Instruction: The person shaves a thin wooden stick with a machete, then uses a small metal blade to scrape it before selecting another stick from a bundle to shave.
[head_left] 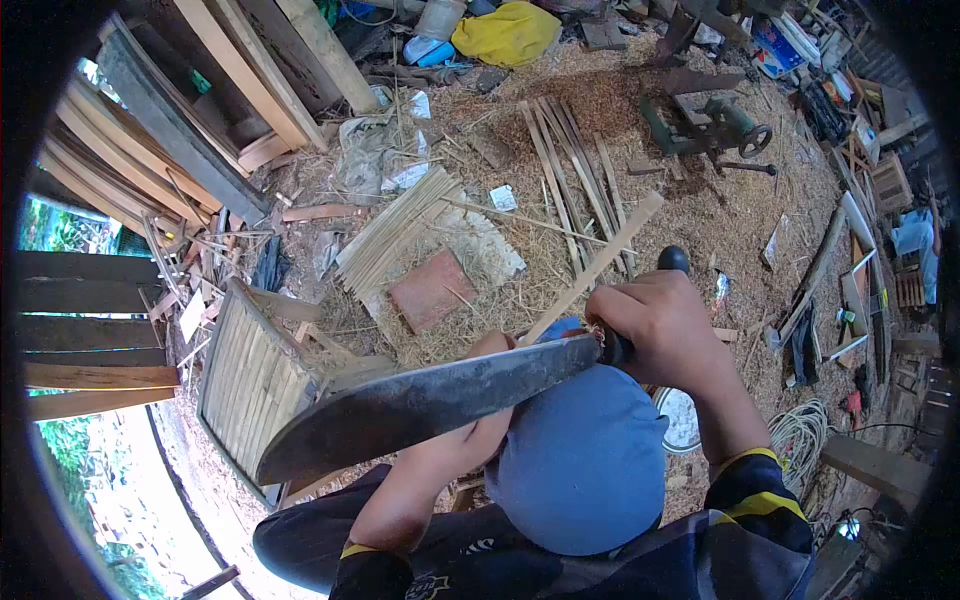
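Observation:
My right hand (655, 325) is wrapped round the dark handle of a machete (430, 405). Its broad, dark blade reaches to the left across the front of me, with the rounded tip over a slatted bamboo piece (255, 385). Behind the blade, my left hand (492, 345) is mostly hidden; its visible fingers are closed at the lower end of a pale bamboo strip (600, 262). The strip slants up to the right, passing close to my right hand. A blue-grey cap (580, 465) covers part of the view below the blade.
A bundle of thin sticks (400, 232) lies beside a reddish board (432, 290) on the littered floor. Longer strips (575, 175) lie farther off, near a green vise (710, 125). Planks (190, 130) lean at left; coiled cord (798, 440) lies at right.

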